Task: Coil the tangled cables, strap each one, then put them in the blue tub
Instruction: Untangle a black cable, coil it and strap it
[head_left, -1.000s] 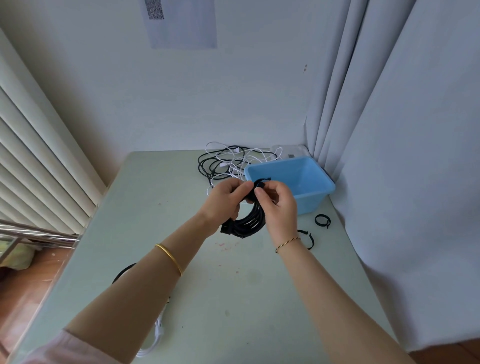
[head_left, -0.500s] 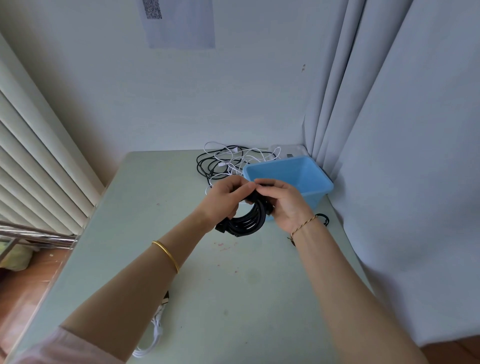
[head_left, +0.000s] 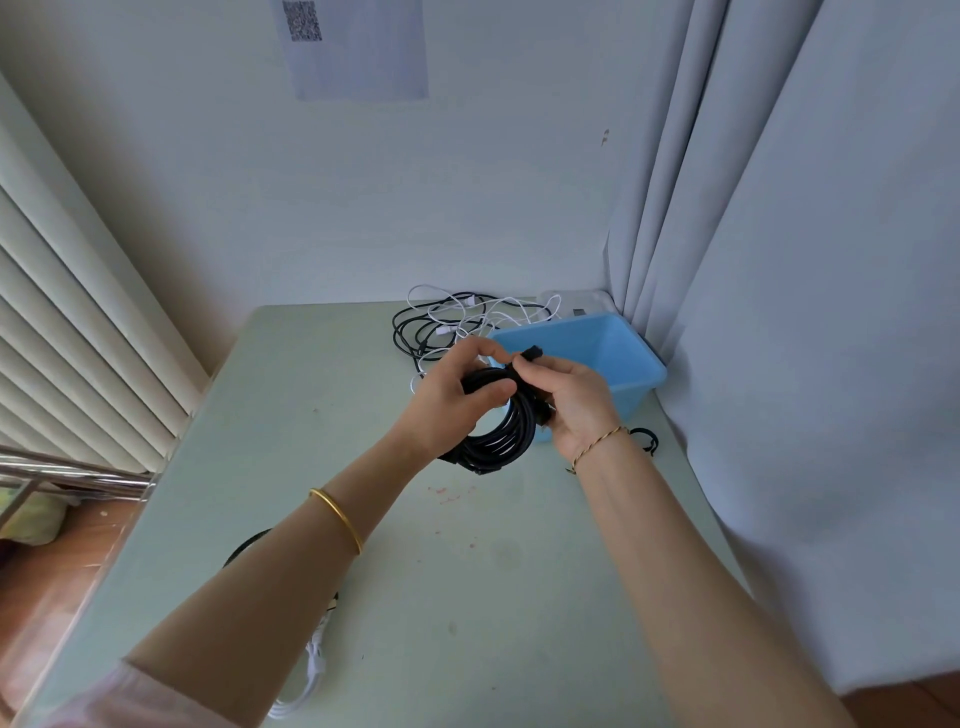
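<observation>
A coiled black cable (head_left: 503, 439) hangs above the pale green table (head_left: 467, 597) between both hands. My left hand (head_left: 451, 396) grips the top of the coil with thumb and fingers. My right hand (head_left: 570, 404) holds the coil's right side and pinches a black strap end (head_left: 531, 354) at its top. The blue tub (head_left: 597, 349) stands just behind the hands at the back right. A tangle of black and white cables (head_left: 451, 323) lies behind it to the left.
A black strap ring (head_left: 647, 441) lies on the table right of my right wrist. A white cable (head_left: 306, 675) and part of a black one (head_left: 249, 545) show under my left forearm. Curtains hang at right, blinds at left.
My right hand has shifted around the coil's top, from palm-down over it to pinching the strap end above it. The coil stays in place in front of the tub.
</observation>
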